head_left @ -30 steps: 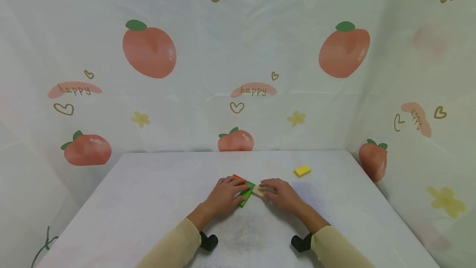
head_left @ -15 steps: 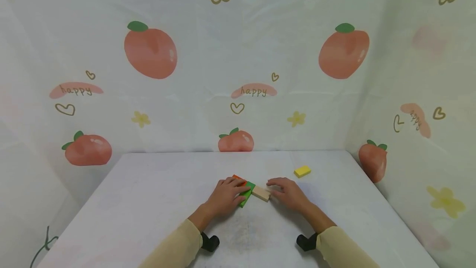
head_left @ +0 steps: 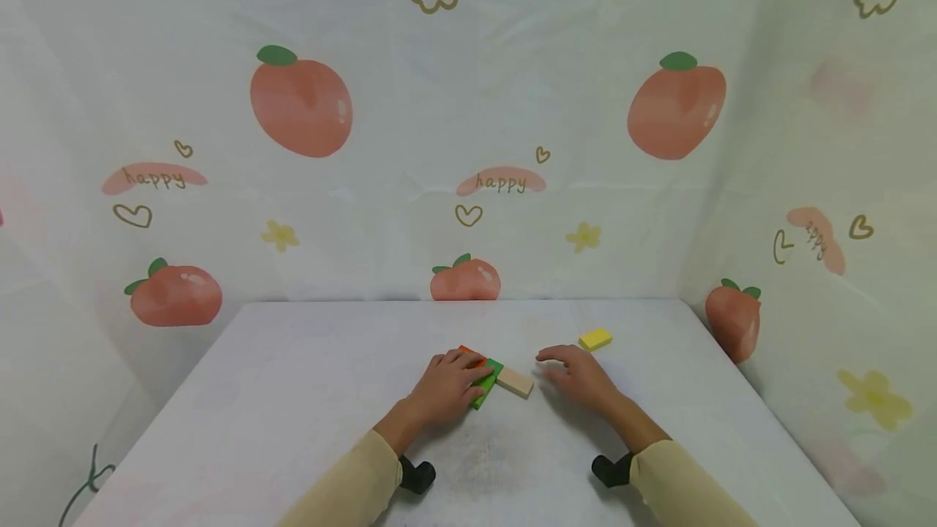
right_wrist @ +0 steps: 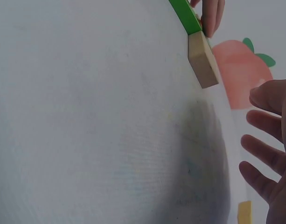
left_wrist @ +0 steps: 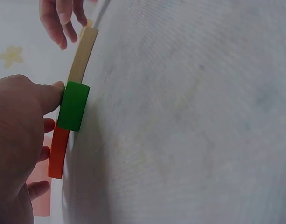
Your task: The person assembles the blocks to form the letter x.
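My left hand [head_left: 442,387] rests over a green block [head_left: 492,381] and an orange block [head_left: 466,350], partly hiding both. In the left wrist view its thumb tip touches the green block's top edge, and the other fingertips reach over the orange block [left_wrist: 59,151]. A plain wooden block [head_left: 515,382] joins the green one's right side, angled down to the right. My right hand [head_left: 578,376] hovers to the right of the wooden block, fingers spread and loosely bent, holding nothing. In the right wrist view a gap separates its fingers from the wooden block [right_wrist: 202,60].
A yellow block [head_left: 595,339] lies farther back on the white table [head_left: 329,364], just beyond my right hand. A white cloth printed with peaches [head_left: 300,108] hangs behind and at the sides. Black wrist mounts [head_left: 419,476] stick out from both sleeves.
My right hand has let go of the wooden block and drawn off to the right, leaving that block uncovered. The left hand stays over the green and orange blocks.
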{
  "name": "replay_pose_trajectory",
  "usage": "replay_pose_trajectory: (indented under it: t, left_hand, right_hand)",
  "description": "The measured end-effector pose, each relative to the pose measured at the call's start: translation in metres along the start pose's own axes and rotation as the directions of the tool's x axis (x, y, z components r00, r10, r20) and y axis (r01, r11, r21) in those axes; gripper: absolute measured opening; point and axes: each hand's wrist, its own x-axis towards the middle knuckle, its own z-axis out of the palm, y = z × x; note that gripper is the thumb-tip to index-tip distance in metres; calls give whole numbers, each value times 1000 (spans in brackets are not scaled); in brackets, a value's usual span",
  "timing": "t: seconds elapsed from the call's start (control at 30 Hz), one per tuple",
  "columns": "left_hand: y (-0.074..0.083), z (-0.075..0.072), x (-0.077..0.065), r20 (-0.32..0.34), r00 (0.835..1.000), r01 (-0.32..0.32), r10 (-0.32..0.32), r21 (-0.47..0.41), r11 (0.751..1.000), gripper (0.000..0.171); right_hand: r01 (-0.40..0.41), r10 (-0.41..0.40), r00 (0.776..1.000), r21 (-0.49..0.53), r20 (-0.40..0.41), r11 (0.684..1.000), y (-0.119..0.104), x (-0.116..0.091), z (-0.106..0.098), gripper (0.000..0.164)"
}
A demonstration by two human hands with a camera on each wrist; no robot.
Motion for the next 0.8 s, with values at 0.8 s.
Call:
replay_pose_trajectory:
  t: [0.8]
  left_hand:
    - [-1,2,1,9,1000,1,0,-24,1000,41]
  right_hand:
    - [-24,22,1000,-82,-21,996,20,7,-10,19]
